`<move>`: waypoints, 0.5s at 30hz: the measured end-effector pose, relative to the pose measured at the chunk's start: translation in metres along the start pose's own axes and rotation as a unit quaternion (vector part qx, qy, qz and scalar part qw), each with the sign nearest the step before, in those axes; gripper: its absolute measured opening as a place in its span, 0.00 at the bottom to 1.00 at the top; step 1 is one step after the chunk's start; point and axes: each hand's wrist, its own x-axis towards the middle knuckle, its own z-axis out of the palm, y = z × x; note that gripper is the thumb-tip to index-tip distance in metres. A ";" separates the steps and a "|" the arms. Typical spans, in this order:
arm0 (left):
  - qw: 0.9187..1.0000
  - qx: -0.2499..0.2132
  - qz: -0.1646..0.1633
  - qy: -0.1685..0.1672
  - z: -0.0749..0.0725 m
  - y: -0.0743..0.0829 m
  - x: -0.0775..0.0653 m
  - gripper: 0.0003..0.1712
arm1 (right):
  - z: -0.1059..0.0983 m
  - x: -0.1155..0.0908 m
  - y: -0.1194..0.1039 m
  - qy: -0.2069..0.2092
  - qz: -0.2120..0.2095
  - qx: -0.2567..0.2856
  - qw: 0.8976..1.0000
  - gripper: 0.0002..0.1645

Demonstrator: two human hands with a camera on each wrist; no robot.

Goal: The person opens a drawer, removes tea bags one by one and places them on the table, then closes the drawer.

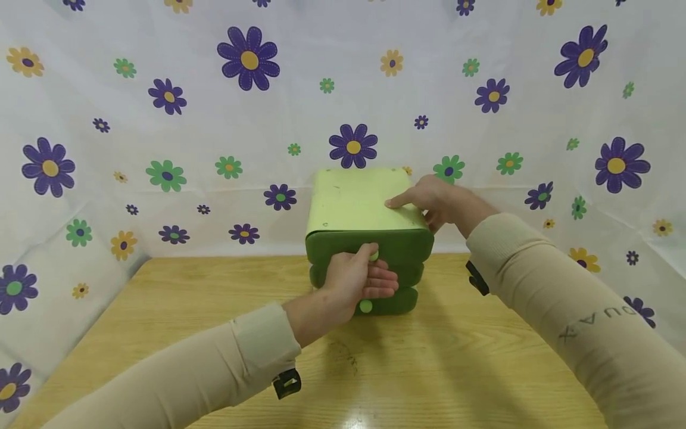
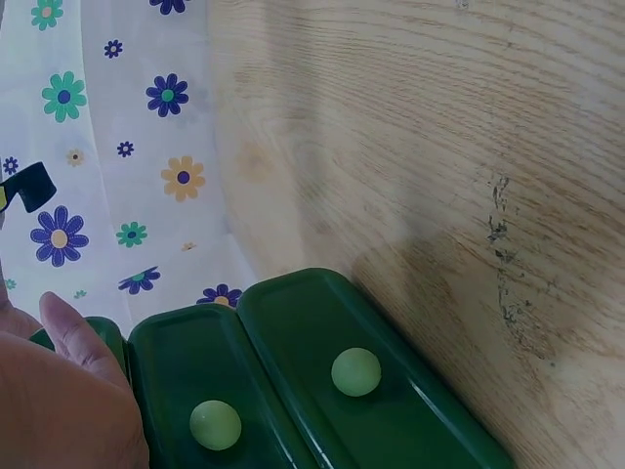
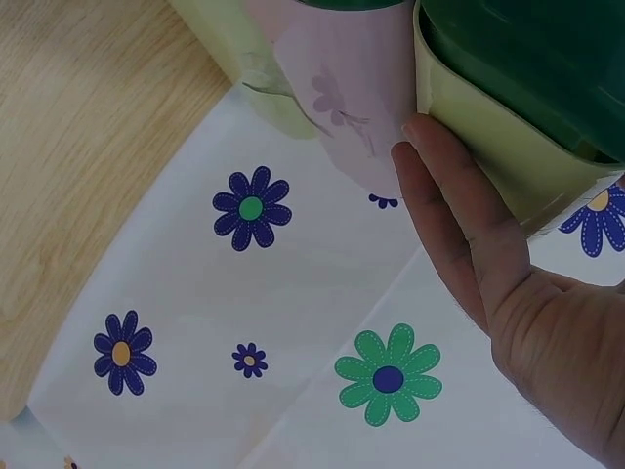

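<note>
Both sides of a grip on a green drawer unit [image 1: 348,199] set on a wooden desk [image 1: 214,298].
The left hand [image 1: 351,277] pinches the top drawer's round knob [image 1: 374,257] at the front, thumb above, the other fingers extended together. The right hand [image 1: 436,199] rests on the unit's right edge, thumb on top, straight fingers along its side. Behind hangs a flowered cloth [image 1: 203,119]; another knob [image 1: 366,306] shows below.
</note>
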 end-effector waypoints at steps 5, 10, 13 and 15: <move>1.000 0.002 -0.006 -0.010 -0.001 -0.005 -0.004 0.25 | 0.002 0.001 0.004 -0.002 0.001 -0.005 1.000 0.45; 1.000 0.009 -0.007 -0.013 -0.002 -0.007 -0.010 0.25 | 0.005 0.001 0.004 -0.002 0.001 -0.001 1.000 0.45; 1.000 0.007 -0.008 -0.017 -0.002 -0.007 -0.013 0.26 | 0.004 0.000 0.002 -0.001 0.000 -0.001 1.000 0.45; 1.000 0.004 -0.010 -0.024 -0.002 -0.006 -0.015 0.27 | 0.002 0.000 0.000 0.001 -0.001 -0.003 1.000 0.45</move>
